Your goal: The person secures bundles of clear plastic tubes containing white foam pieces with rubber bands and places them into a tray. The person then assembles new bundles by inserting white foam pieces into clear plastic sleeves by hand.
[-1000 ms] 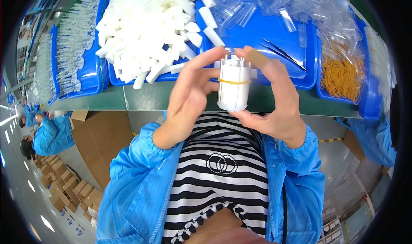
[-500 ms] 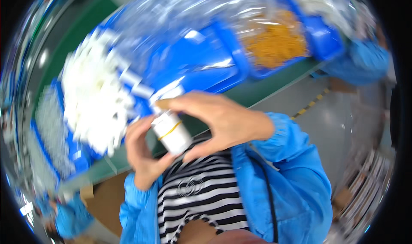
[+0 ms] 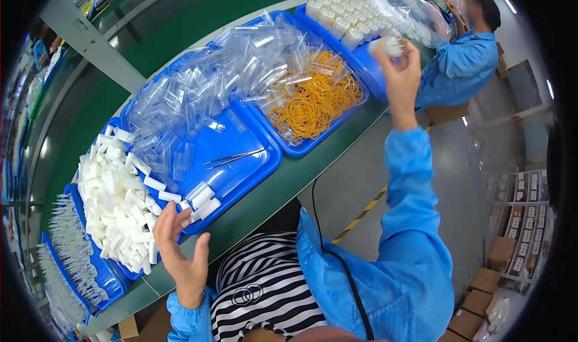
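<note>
The white cylinder [image 3: 388, 46], judged light and rather fragile and best gripped around its side, is held over the blue tray [image 3: 369, 66] in the right hand's [image 3: 400, 74] closed fingers, while the left hand [image 3: 184, 259] is half spread, seemingly empty, beside white pieces [image 3: 208, 209].

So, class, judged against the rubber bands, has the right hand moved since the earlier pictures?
Yes, rightward: the right hand was left of the orange rubber bands and is now to their right.

Parts trays [image 3: 241, 176] and a blue-coated co-worker [image 3: 466, 62] show a factory.
</note>
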A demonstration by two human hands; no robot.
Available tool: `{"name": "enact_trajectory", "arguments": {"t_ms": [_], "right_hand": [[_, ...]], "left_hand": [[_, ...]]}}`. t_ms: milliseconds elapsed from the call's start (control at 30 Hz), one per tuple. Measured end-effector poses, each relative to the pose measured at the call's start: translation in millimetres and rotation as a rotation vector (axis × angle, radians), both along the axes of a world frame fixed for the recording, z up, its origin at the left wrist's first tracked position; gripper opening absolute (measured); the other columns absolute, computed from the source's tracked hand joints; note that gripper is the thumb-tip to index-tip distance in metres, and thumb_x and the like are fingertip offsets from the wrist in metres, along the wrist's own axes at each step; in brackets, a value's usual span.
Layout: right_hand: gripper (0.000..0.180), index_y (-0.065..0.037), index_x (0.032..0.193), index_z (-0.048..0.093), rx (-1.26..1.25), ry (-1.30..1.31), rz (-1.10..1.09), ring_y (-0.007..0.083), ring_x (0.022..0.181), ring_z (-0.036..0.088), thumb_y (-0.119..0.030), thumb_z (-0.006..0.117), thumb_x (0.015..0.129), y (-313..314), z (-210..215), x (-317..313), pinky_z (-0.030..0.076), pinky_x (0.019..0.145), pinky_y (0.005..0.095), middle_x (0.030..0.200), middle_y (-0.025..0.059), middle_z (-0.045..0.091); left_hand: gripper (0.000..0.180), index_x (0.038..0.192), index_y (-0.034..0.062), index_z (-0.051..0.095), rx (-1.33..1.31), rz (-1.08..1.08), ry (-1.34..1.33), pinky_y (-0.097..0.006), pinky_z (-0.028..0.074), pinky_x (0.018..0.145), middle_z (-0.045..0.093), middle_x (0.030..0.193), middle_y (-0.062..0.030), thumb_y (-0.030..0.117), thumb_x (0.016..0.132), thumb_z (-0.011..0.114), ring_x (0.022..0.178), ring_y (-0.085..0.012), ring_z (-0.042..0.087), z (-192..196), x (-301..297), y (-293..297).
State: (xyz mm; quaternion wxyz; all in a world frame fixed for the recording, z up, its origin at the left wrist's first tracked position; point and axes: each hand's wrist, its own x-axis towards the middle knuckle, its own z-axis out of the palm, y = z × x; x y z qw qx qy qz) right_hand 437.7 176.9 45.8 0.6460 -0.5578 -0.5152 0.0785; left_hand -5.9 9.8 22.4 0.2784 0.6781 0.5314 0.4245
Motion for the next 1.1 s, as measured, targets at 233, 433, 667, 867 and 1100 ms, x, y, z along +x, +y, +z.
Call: {"name": "enact_trajectory", "arguments": {"t_ms": [233,433,667,867,1100], "right_hand": [[0.068,0.000,0.124,0.054,-0.351,-0.429,-0.487,0.0323,0.089,0.067,-0.026,0.086,0.070,77.8,-45.4,134.3,0.053,0.079,0.0403,0.104,0.0177,0.067],[0.064,-0.007,0.128,0.054,-0.325,-0.517,-0.525,0.0349,0.108,0.059,-0.025,0.083,0.073,86.7,-48.5,134.6,0.048,0.091,0.0438,0.120,0.0174,0.057],[0.047,-0.012,0.126,0.061,-0.321,-0.831,-0.452,0.0345,0.108,0.058,-0.024,0.075,0.082,81.1,-44.6,178.7,0.048,0.093,0.0426,0.120,0.0130,0.061],[0.036,-0.011,0.122,0.065,-0.186,-1.115,-0.399,0.0330,0.111,0.060,-0.020,0.065,0.087,90.2,-48.5,143.8,0.048,0.094,0.0428,0.121,0.0131,0.065],[0.053,0.008,0.136,0.049,-0.176,-1.122,-0.290,0.0392,0.123,0.053,-0.024,0.062,0.096,83.0,-68.5,265.0,0.040,0.106,0.0408,0.133,0.0283,0.055]], "left_hand": [[0.058,0.137,0.0022,0.048,-0.024,0.092,-0.034,-0.036,0.051,0.092,0.045,0.141,-0.0170,-0.003,0.083,0.069,0.113,-0.0265,0.060,6.3,8.2,-9.1],[0.055,0.134,0.0021,0.051,-0.054,0.142,0.026,-0.034,0.051,0.091,0.046,0.140,-0.0165,-0.003,0.083,0.069,0.110,-0.0258,0.061,14.3,18.9,-18.3],[0.052,0.132,0.0019,0.053,-0.087,0.194,0.039,-0.033,0.051,0.090,0.047,0.139,-0.0162,-0.005,0.083,0.068,0.109,-0.0252,0.062,14.4,29.0,-23.0],[0.048,0.128,0.0011,0.056,-0.036,0.185,0.092,-0.034,0.052,0.089,0.049,0.137,-0.0165,-0.006,0.082,0.068,0.108,-0.0252,0.063,12.4,26.9,-26.2],[0.045,0.125,0.0037,0.059,0.056,0.107,0.055,-0.032,0.053,0.087,0.054,0.128,-0.0139,0.002,0.082,0.073,0.099,-0.0235,0.065,11.7,-9.2,-27.7]]}}
